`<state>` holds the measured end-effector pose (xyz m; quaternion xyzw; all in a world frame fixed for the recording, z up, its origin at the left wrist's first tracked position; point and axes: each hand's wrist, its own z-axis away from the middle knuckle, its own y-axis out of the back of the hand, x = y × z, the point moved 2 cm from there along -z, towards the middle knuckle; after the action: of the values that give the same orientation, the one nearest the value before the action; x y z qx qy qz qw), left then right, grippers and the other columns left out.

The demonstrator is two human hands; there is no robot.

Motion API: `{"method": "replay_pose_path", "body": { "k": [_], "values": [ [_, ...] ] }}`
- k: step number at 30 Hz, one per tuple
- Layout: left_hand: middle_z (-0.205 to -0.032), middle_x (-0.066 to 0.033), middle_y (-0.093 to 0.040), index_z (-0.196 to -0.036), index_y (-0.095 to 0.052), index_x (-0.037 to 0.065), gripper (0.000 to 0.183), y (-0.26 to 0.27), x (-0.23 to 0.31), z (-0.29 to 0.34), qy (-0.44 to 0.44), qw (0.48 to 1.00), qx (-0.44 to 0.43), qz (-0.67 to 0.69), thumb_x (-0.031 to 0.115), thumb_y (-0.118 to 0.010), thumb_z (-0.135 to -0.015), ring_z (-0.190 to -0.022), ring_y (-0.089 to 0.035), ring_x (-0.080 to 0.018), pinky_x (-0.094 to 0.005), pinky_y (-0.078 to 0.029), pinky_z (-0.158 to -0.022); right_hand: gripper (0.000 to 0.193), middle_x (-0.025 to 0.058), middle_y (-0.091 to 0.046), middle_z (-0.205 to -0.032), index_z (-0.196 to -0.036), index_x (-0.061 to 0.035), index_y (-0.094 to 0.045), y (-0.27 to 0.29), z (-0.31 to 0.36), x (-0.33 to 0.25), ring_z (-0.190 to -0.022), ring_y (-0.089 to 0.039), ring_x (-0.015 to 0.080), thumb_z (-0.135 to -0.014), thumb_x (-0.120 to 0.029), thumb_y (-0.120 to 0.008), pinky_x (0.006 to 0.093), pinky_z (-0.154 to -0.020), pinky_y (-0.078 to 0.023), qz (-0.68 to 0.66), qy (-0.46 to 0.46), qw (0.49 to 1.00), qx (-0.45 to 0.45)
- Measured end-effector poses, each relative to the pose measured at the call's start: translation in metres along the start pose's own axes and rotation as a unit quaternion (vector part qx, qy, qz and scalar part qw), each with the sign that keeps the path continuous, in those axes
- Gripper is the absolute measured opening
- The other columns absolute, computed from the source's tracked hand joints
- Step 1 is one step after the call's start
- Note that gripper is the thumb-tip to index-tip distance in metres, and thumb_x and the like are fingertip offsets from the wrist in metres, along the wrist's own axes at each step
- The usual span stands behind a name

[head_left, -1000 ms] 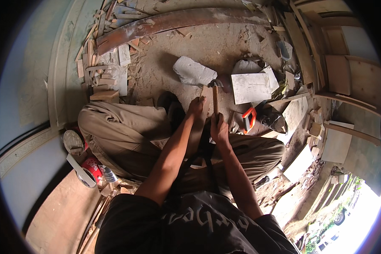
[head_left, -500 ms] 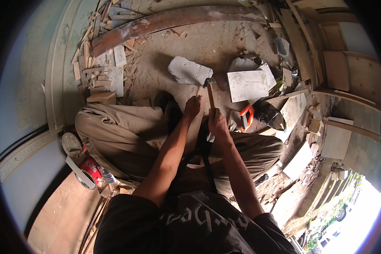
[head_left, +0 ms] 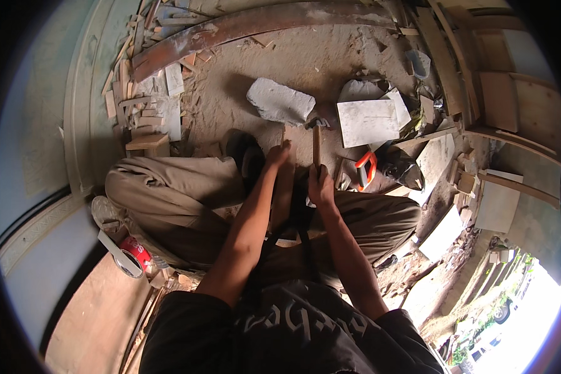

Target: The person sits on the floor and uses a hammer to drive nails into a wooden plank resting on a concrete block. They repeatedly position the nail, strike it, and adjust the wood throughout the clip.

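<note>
My left hand (head_left: 279, 153) is closed on the upper part of a narrow wooden plank (head_left: 282, 193), which runs between my legs toward my body. Just to the right, my right hand (head_left: 321, 187) grips the handle of a hammer (head_left: 317, 148). The hammer's dark head points away from me, a little to the right of the plank's far end. Beyond both hands, a pale grey stone block (head_left: 280, 101) lies on the dusty floor, close to the plank's end and the hammer head.
White boards (head_left: 369, 123) and an orange-handled tool (head_left: 366, 171) lie to the right. Wood offcuts (head_left: 148, 124) are heaped at the left. A long curved brown beam (head_left: 249, 28) spans the far side. A red can (head_left: 135, 249) stands beside my left leg.
The hammer head has moved a little right, away from the plank, and its handle stands straighter. My left hand and the plank's far end have shifted slightly left.
</note>
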<state>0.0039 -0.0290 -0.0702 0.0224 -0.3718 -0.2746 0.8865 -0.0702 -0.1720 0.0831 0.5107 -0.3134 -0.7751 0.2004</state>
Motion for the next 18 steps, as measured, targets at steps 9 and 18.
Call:
{"method": "replay_pose_path", "body": {
  "k": [9,18],
  "values": [
    [-0.099,-0.0301,-0.065,-0.109,-0.061,-0.003,0.049,-0.013,-0.007,0.013,-0.039,0.993,0.036,-0.108,0.040,-0.048,-0.091,-0.097,-0.064,-0.0424,-0.0460,-0.050,-0.082,0.038,0.0105,-0.054,-0.063,-0.101,-0.0011,-0.053,0.003,0.000,-0.002,-0.051,-0.056,0.0238,-0.098,-0.039,-0.049,0.0382,-0.050,-0.046,-0.088,-0.140,0.983,-0.080],
    [-0.098,-0.0293,-0.066,-0.107,-0.062,-0.004,0.072,0.025,0.085,0.058,-0.087,0.994,0.066,0.000,0.064,-0.047,-0.087,-0.095,-0.065,-0.0442,-0.0467,-0.051,-0.078,0.036,0.0203,-0.055,-0.078,-0.109,0.0020,-0.052,0.030,0.003,-0.001,-0.069,-0.057,0.0337,-0.093,-0.029,-0.060,0.0415,-0.060,-0.049,-0.074,-0.037,0.996,0.018]
  ]
}}
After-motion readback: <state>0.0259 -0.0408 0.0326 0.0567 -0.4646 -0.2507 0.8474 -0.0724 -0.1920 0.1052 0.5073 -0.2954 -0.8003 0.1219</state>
